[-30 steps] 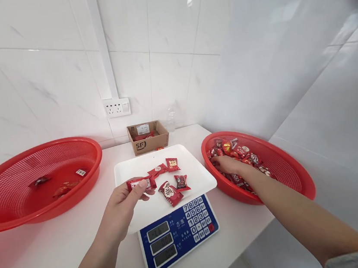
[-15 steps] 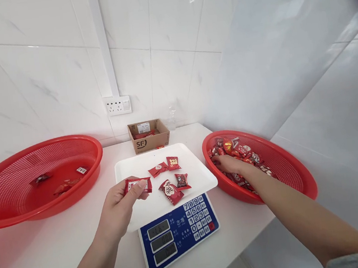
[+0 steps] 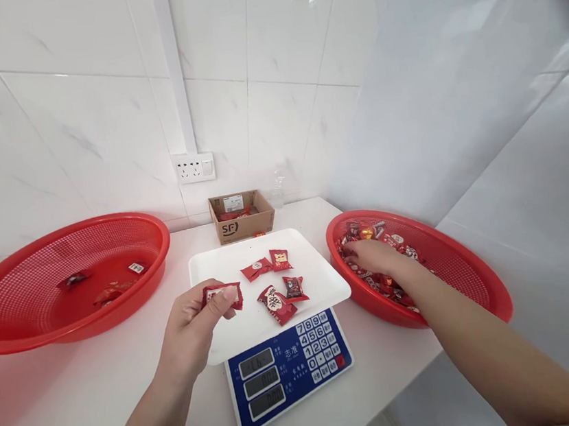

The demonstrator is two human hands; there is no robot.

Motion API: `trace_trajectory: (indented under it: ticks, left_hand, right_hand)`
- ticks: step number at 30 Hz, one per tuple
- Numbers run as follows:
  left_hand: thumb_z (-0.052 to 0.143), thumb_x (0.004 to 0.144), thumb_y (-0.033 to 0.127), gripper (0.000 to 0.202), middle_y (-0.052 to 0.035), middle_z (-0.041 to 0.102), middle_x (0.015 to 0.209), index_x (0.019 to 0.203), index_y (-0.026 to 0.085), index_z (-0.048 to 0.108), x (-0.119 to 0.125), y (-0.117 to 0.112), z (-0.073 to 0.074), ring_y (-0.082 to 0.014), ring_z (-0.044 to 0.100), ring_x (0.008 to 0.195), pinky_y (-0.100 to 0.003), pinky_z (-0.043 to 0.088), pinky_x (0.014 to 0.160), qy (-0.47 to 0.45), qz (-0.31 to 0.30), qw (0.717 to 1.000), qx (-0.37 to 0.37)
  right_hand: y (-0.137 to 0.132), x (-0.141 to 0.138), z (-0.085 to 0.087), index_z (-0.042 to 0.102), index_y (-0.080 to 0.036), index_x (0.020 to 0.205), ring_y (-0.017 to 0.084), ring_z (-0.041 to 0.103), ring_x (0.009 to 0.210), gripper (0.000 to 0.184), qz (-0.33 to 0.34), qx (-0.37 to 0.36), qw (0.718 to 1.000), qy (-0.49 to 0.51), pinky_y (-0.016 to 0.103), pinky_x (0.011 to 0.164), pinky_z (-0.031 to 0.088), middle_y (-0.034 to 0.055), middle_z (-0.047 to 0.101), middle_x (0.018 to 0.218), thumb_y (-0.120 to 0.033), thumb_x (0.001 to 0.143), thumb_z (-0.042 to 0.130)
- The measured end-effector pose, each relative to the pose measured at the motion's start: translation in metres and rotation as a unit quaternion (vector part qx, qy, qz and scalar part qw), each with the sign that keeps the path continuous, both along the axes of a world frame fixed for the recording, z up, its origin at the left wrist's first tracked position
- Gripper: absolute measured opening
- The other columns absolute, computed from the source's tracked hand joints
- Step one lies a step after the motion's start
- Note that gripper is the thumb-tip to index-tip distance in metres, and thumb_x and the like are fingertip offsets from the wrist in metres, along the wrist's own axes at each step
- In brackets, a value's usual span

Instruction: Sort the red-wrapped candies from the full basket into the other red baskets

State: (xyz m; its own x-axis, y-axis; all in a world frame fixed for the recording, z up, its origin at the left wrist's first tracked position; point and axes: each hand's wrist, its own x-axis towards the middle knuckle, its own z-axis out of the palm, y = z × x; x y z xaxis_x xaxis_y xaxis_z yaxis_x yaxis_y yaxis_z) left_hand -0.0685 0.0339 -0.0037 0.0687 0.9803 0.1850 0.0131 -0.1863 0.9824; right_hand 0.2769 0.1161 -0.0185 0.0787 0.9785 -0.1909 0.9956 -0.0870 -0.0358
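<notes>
My left hand pinches a red wrapped candy between thumb and fingers, above the left edge of the white scale pan. On the pan lie several loose candies: a dark red one with white lettering, a brown-and-red one, a red one with a cream print and a flat red one. My right hand reaches into the right red basket, its curved fingers down among the mixed wrapped candies. Its fingertips and whatever they touch are partly hidden.
The scale's blue keypad panel faces me. Behind the pan stand a small cardboard box with red packets and a clear plastic bottle. A second red basket with a few candies sits at left. A tiled wall closes the back.
The view has shifted slightly, so the table things appear a little further right. My right hand has moved slightly among the candies; my left hand still holds its candy.
</notes>
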Motion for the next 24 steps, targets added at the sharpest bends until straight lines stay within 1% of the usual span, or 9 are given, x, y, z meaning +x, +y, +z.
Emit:
trace_trajectory:
  ticks: [3,6,8,10,12,13,18,21,24]
  left_hand:
    - [0.062,0.075,0.044,0.028,-0.0043,0.067,0.067,0.062,0.019,0.067,0.001,-0.001,-0.001,-0.0209,0.06,0.072,-0.03,0.045,0.068,-0.012,0.006,1.0,-0.012]
    - [0.062,0.075,0.045,0.027,-0.0058,0.071,0.075,0.079,0.019,0.069,0.002,0.0,-0.005,-0.0237,0.062,0.081,-0.034,0.046,0.077,-0.007,0.017,1.0,-0.015]
    - [0.062,0.076,0.045,0.029,-0.0058,0.072,0.08,0.086,0.019,0.069,0.002,0.0,-0.006,-0.0236,0.063,0.085,-0.034,0.046,0.08,-0.007,0.028,0.999,-0.013]
    - [0.061,0.077,0.046,0.03,-0.0059,0.072,0.081,0.087,0.019,0.068,0.002,0.002,-0.007,-0.0232,0.063,0.086,-0.034,0.047,0.08,-0.012,0.036,0.999,-0.013]
    - [0.06,0.077,0.047,0.032,-0.0069,0.072,0.082,0.087,0.017,0.067,0.002,0.002,-0.007,-0.0233,0.064,0.084,-0.034,0.047,0.078,-0.012,0.032,0.999,-0.017]
    - [0.06,0.078,0.047,0.033,-0.0072,0.072,0.082,0.088,0.017,0.067,0.002,0.003,-0.006,-0.023,0.064,0.083,-0.034,0.047,0.077,-0.01,0.028,0.999,-0.02]
    - [0.059,0.078,0.048,0.032,-0.0052,0.072,0.079,0.087,0.019,0.068,0.002,0.002,-0.002,-0.0208,0.064,0.081,-0.032,0.047,0.077,0.016,-0.001,0.999,-0.034]
    - [0.059,0.077,0.049,0.032,-0.0046,0.072,0.077,0.085,0.02,0.068,0.003,0.002,-0.001,-0.0211,0.064,0.081,-0.031,0.048,0.077,0.024,-0.012,0.999,-0.036]
    - [0.059,0.078,0.047,0.031,-0.0052,0.071,0.081,0.088,0.019,0.067,0.004,0.002,0.001,-0.0213,0.064,0.082,-0.032,0.048,0.076,0.042,-0.026,0.998,-0.034]
  right_hand:
    - [-0.013,-0.02,0.019,0.059,-0.018,0.114,0.033,0.058,0.099,0.032,-0.003,0.059,0.998,-0.002,0.04,0.077,0.044,0.0151,0.064,0.113,-0.027,0.088,0.043]
    - [-0.037,-0.052,0.03,0.052,-0.024,0.125,0.027,0.053,0.111,0.037,0.041,0.111,0.992,0.036,0.034,0.086,0.043,0.0087,0.056,0.127,-0.031,0.09,0.04]
    - [-0.054,-0.075,0.03,0.056,-0.025,0.12,0.025,0.054,0.109,0.034,0.125,0.144,0.974,0.123,0.034,0.089,0.043,0.0068,0.059,0.122,-0.032,0.089,0.043]
    - [-0.068,-0.094,0.023,0.057,-0.027,0.12,0.023,0.052,0.112,0.034,0.217,0.149,0.951,0.162,0.036,0.092,0.043,0.0051,0.059,0.121,-0.031,0.088,0.045]
    - [-0.075,-0.107,0.015,0.059,-0.025,0.117,0.023,0.051,0.112,0.032,0.268,0.145,0.937,0.172,0.038,0.093,0.043,0.0054,0.059,0.121,-0.026,0.087,0.048]
    - [-0.076,-0.111,0.011,0.061,-0.024,0.114,0.023,0.051,0.112,0.03,0.28,0.143,0.934,0.171,0.039,0.093,0.043,0.0061,0.059,0.12,-0.023,0.086,0.049]
    - [-0.069,-0.112,-0.003,0.065,-0.021,0.106,0.024,0.052,0.109,0.027,0.265,0.136,0.942,0.152,0.04,0.09,0.046,0.0082,0.06,0.116,-0.016,0.085,0.048]
    - [-0.065,-0.107,-0.008,0.065,-0.02,0.106,0.023,0.052,0.111,0.031,0.256,0.141,0.944,0.151,0.039,0.09,0.047,0.0086,0.059,0.119,-0.012,0.086,0.044]
    - [-0.067,-0.108,-0.008,0.065,-0.021,0.105,0.023,0.051,0.113,0.031,0.257,0.164,0.936,0.176,0.04,0.092,0.045,0.0086,0.059,0.12,-0.011,0.086,0.043]
